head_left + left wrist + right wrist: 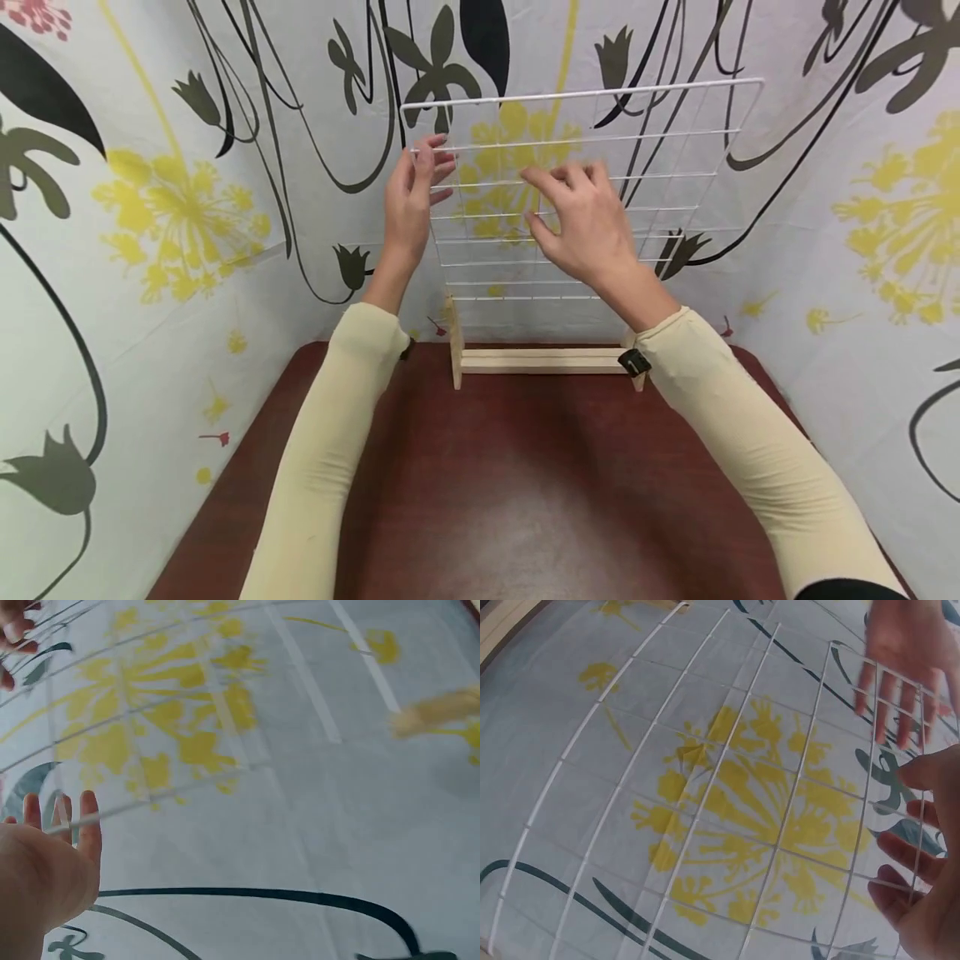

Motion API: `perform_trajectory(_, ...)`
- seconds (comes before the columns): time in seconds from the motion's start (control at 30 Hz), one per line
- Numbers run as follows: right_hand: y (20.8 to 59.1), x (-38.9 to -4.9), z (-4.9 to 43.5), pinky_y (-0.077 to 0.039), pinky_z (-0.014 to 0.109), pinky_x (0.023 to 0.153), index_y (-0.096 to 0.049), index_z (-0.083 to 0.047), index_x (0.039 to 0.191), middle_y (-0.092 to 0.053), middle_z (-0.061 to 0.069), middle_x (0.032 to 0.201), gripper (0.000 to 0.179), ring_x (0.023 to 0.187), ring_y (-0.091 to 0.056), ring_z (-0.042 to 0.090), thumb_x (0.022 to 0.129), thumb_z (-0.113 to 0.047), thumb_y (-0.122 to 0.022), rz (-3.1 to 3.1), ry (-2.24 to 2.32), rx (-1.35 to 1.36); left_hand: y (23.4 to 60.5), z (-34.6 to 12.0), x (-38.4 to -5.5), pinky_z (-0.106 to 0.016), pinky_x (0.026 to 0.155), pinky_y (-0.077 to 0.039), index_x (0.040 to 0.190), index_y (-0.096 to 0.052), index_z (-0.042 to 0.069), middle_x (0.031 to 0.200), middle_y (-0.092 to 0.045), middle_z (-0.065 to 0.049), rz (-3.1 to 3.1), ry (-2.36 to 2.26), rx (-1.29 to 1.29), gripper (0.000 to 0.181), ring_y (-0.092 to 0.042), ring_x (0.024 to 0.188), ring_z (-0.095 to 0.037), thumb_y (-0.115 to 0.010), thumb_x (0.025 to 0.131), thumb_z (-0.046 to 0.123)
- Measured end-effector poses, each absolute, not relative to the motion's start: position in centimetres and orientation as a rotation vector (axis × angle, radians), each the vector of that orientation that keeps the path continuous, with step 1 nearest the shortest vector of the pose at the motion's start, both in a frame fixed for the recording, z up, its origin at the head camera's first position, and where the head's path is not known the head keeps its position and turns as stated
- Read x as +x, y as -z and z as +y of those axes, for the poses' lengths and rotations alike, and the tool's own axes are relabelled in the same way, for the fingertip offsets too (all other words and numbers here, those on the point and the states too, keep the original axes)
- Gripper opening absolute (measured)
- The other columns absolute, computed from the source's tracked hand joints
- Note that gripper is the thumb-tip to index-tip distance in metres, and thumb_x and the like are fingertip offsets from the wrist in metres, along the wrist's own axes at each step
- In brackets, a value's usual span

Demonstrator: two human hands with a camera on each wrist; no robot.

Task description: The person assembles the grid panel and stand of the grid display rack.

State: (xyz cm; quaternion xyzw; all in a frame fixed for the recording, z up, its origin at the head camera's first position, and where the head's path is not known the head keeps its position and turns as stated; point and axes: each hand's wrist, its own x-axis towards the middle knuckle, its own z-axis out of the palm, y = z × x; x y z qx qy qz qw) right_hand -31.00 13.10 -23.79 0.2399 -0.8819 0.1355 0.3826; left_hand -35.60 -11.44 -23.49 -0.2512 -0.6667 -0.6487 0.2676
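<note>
Wire rack at 12 o'clock on wooden stand, whose 3 o'clock leg is part-hidden by black wrist device; L hand at rack's 10 o'clock edge, released, outstretched; R hand released, loosely bent, hides mid wires, contact unclear; L-wrist view crops it at 11 o'clock; R-wrist view shows L fingers, part-hidden in head view.

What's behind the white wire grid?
Patterned backdrop, including a yellow flower print, shows through the grid. In the head view, the right hand hides part of that print.
</note>
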Motion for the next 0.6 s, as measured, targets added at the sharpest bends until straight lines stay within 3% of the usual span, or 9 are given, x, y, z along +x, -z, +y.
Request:
perform_trajectory(0.23, 25.0, -31.5, 13.5, -0.043, 0.056, 0.11, -0.051, -0.029, 0.157, -0.059, 0.015, 0.147, 0.062, 0.132, -0.048, 0.044, 0.099, -0.035, -0.071, -2.227, -0.295, 0.651, 20.6, -10.0, -35.5, -0.045, 0.102, -0.06, 0.136, -0.065, 0.017, 0.133, -0.074, -0.006, -1.68, 1.915, -0.665, 0.037, -0.072, 0.125, -0.028, -0.041, 0.116, 0.038)
perform_trajectory(0.4, 25.2, -31.7, 13.7, -0.042, 0.057, 0.113, -0.05, -0.031, 0.157, -0.056, 0.014, 0.151, 0.063, 0.135, -0.047, 0.044, 0.099, -0.036, -0.071, -2.216, -0.291, 0.646, 20.3, -9.5, -35.9, -0.047, 0.089, -0.065, 0.133, -0.067, 0.015, 0.125, -0.078, -0.007, -1.612, 2.004, -0.676, 0.044, -0.078, 0.112, -0.031, -0.032, 0.117, 0.037)
perform_trajectory(0.6, 25.1, -31.6, 14.1, -0.035, 0.058, 0.121, -0.052, -0.031, 0.156, -0.046, 0.017, 0.162, 0.061, 0.144, -0.04, 0.046, 0.098, -0.034, -0.07, -2.142, -0.285, 0.656, 19.6, -9.4, -36.4, -0.043, 0.074, -0.066, 0.124, -0.076, 0.012, 0.104, -0.083, -0.01, -1.596, 2.055, -0.66, 0.059, -0.082, 0.091, -0.028, -0.027, 0.117, 0.046)
